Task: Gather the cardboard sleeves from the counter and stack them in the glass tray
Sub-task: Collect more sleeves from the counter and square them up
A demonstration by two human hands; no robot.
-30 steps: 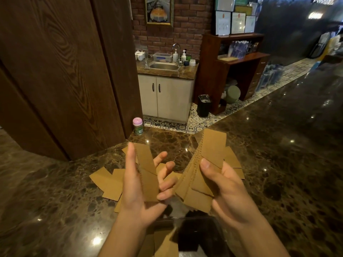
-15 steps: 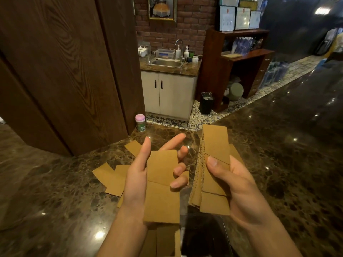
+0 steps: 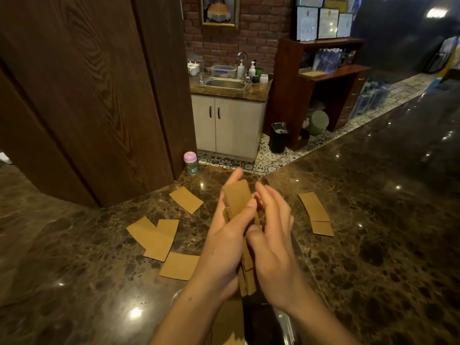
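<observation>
My left hand [image 3: 224, 240] and my right hand [image 3: 273, 247] squeeze one upright bundle of brown cardboard sleeves [image 3: 237, 197] between them, above the near middle of the dark marble counter [image 3: 373, 232]. The left thumb lies across the bundle's front and the right palm presses its other side. Loose sleeves lie flat on the counter: one at the back left [image 3: 186, 199], several overlapping at the left [image 3: 156, 236], and a pair at the right [image 3: 315, 207]. Under my forearms sits the glass tray [image 3: 283, 319], with sleeves [image 3: 230, 319] lying inside it; most of the tray is hidden.
A small jar with a pink lid [image 3: 190, 163] stands at the counter's far edge beside a dark wooden pillar [image 3: 87, 95]. Beyond the counter are a sink cabinet [image 3: 227, 125] and a black bin [image 3: 278, 136] on the tiled floor.
My two hands, each holding sleeves apart before, have come together and merged them into one bundle. More loose sleeves on the counter are now uncovered at the left and right.
</observation>
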